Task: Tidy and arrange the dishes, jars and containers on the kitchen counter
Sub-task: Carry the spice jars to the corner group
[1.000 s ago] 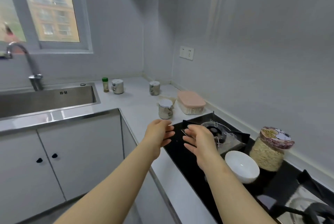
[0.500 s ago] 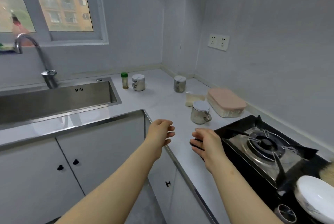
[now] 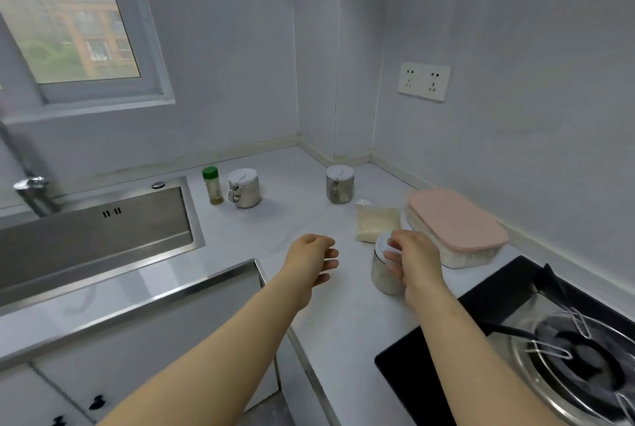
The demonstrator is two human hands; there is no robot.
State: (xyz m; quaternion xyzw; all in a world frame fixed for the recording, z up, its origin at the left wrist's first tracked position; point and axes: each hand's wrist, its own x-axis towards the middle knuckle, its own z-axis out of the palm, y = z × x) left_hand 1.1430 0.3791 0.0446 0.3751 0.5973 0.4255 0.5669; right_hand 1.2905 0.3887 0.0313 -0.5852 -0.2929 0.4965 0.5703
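A small glass jar with a white lid [image 3: 382, 269] stands on the white counter [image 3: 295, 216] just left of the stove. My right hand [image 3: 414, 260] wraps around its right side, fingers on the lid and glass. My left hand [image 3: 314, 259] hovers over the counter to the jar's left, fingers loosely curled and holding nothing. Further back stand two more white-lidded jars, one [image 3: 244, 188] near the sink and one [image 3: 340, 184] toward the corner. A green-capped spice bottle [image 3: 213, 185] stands beside the sink. A pink-lidded container [image 3: 455, 228] lies along the right wall, with a bag of white grains [image 3: 376, 221] next to it.
A steel sink [image 3: 99, 236] with a faucet [image 3: 32, 192] fills the left. A black gas stove [image 3: 556, 346] with a wire pan support sits at the lower right. A double wall socket [image 3: 424, 81] is above the pink container. White cabinet doors hang below the counter edge.
The view has swung left and down toward the counter corner. My right hand has moved forward from open air onto the nearest jar. My left hand has stayed beside it, holding nothing.
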